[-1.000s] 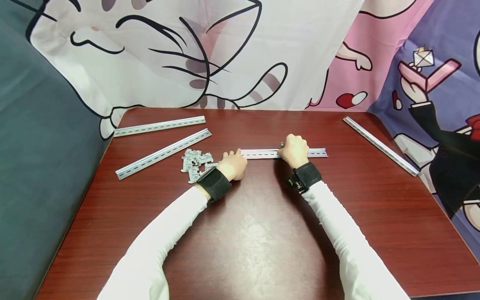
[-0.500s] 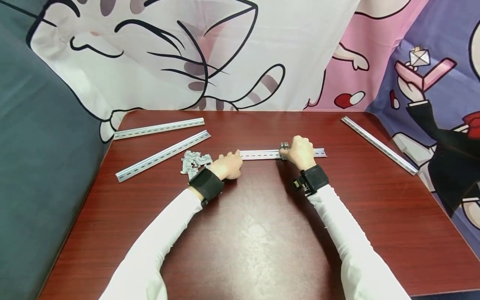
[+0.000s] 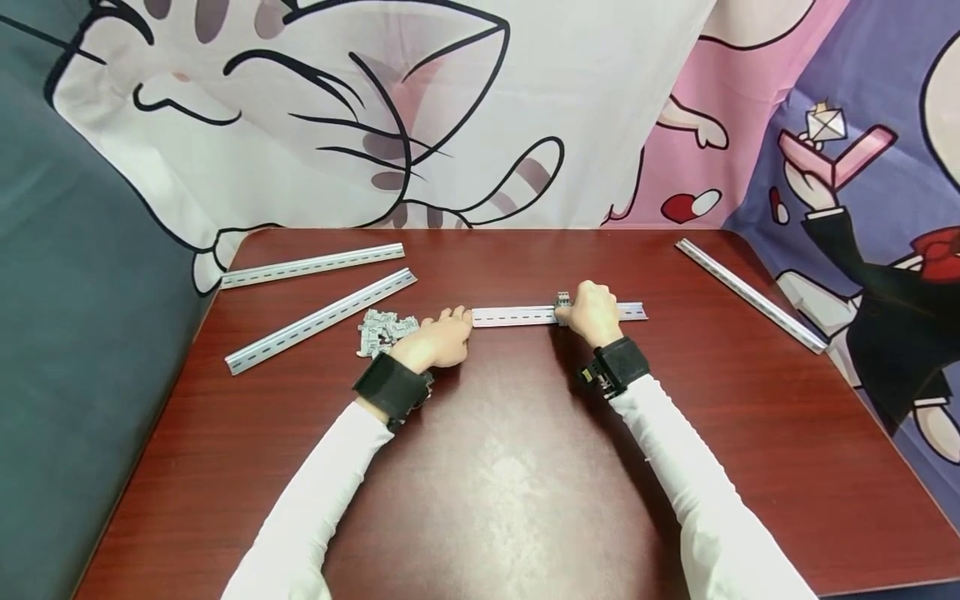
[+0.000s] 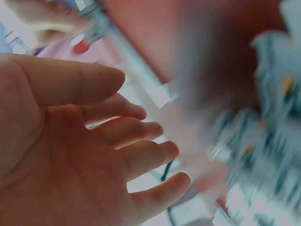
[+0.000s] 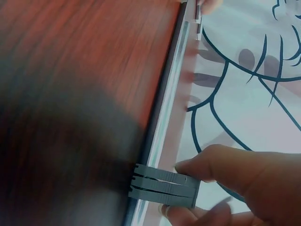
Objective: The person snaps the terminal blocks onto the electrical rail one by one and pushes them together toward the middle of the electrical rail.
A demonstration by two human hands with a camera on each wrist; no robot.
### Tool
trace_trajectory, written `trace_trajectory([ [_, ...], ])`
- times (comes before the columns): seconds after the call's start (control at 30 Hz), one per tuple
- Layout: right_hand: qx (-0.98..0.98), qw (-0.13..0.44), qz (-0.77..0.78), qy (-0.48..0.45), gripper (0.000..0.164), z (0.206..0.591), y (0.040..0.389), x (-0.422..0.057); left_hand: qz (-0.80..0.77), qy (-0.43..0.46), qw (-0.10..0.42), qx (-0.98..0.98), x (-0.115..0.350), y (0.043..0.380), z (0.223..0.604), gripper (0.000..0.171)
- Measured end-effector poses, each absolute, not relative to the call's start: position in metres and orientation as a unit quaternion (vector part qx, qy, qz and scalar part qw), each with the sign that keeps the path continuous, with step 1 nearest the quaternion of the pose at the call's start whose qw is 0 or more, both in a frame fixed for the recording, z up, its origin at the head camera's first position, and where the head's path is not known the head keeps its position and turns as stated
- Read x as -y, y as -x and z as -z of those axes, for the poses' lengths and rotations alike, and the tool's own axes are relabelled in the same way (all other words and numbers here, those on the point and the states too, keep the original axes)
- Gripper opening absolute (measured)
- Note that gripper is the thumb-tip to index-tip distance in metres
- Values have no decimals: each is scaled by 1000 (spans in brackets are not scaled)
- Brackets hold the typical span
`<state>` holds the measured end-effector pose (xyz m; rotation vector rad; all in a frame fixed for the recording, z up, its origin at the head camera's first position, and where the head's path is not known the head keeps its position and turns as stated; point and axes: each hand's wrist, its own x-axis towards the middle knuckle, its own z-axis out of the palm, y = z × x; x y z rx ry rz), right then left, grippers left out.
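A slotted metal mounting rail [image 3: 517, 316] lies crosswise mid-table in the head view. My right hand [image 3: 594, 312] is at its right half. Thumb and fingers of that hand pinch a few grey plastic rail clips [image 5: 164, 186], side by side across the rail in the right wrist view. By the rail's left end is my left hand [image 3: 438, 340], its fingers loosely extended and nothing in its palm, as the left wrist view shows. Beside it lies a pile of grey clips [image 3: 378, 329], partly hidden by that hand and blurred in the left wrist view.
Two more slotted rails, an upper one [image 3: 315, 265] and a lower one [image 3: 322, 321], lie at the table's left. Another rail [image 3: 750, 293] slants at the far right. Behind the brown table [image 3: 510, 467] hangs a printed cloth [image 3: 450, 108].
My left hand has drawn back left from the rail's end toward the pile, its fingers spreading. My right hand stays at the clips, which show more now. The head view has shifted slightly.
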<state>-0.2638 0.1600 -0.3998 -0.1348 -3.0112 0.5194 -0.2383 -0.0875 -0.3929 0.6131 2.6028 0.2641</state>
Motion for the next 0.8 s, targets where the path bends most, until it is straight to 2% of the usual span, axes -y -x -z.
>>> trace_trajectory([
  [0.1,983,39,-175,49,29,401,269,-156,-113,-228,193,-947,110,226,378,55],
  [0.27,983,34,-174,45,33,402,284,-155,-146,-221,144,-953,160,196,358,51],
  [0.5,984,29,-169,50,35,399,310,-159,-176,-175,133,-959,213,158,357,49],
  [0.8,984,13,-167,55,30,397,339,-163,-211,-142,128,-958,241,137,362,50],
])
